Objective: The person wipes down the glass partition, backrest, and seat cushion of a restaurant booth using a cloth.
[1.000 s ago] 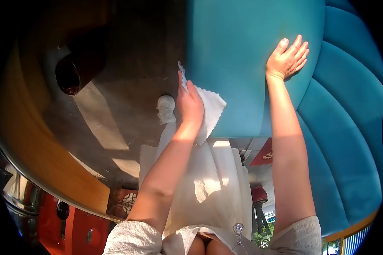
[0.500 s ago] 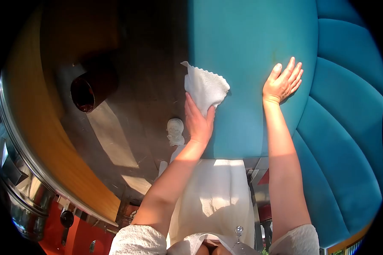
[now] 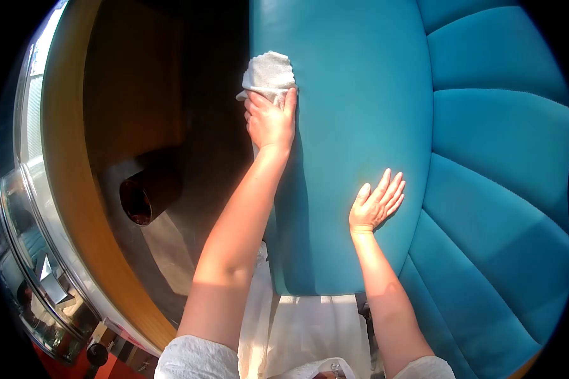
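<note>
My left hand point(image 3: 271, 120) grips a white cloth point(image 3: 269, 71) at the left edge of a teal bench seat point(image 3: 354, 95). The cloth bunches up beyond my fingers and lies against the seat's edge. Lower down and to the right, my right hand point(image 3: 378, 203) rests on the seat with its fingers stretched out and nothing in it. A channelled teal backrest point(image 3: 499, 126) curves up along the right, close to that hand.
On the left is a table with a wooden edge point(image 3: 66, 145) and a metal rim. Beneath it, a dark cylindrical container point(image 3: 148, 197) with an open end shows over the floor point(image 3: 171, 243). Sunlight and shadow fall across the seat.
My left hand and the cloth have moved forward along the seat's left edge. The view has shifted forward; my right hand stays spread on the seat, now lower in view.
</note>
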`<state>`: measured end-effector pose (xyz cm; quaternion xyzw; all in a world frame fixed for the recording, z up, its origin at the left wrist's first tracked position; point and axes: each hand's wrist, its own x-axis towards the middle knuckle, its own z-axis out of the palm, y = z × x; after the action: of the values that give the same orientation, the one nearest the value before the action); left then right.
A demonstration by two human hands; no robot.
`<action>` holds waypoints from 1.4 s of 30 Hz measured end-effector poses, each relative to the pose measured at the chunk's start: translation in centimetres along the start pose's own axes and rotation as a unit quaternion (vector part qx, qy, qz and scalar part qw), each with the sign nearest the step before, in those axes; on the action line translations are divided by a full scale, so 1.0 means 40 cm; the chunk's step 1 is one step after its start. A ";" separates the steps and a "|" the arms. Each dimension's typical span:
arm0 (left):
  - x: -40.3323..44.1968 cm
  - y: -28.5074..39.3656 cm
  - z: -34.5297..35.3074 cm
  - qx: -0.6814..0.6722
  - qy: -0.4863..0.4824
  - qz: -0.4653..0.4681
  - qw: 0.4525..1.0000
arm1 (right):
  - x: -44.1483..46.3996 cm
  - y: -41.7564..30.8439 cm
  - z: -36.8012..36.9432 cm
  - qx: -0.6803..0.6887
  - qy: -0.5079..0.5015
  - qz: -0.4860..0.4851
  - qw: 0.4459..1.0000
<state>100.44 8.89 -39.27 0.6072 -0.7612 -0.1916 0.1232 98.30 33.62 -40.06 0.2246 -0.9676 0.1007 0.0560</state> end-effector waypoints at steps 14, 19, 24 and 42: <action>0.214 0.073 0.067 0.034 -0.057 0.030 0.997 | 0.503 -0.135 0.092 0.106 -0.062 -0.115 0.986; 0.271 0.108 0.046 -0.049 -0.153 0.007 0.987 | 0.883 -0.241 0.243 0.054 -0.029 -0.115 0.991; 0.463 0.208 0.063 -0.155 -0.213 0.033 0.964 | 1.201 -0.294 0.336 0.027 -0.011 -0.028 0.999; 1.401 0.758 0.463 -0.091 -0.063 0.141 0.984 | 1.243 -0.287 0.392 0.009 0.007 0.050 0.999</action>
<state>53.05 -37.21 -45.01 0.4666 -0.8247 -0.2791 0.1555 58.04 -0.97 -45.75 0.1760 -0.9762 0.1139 0.0553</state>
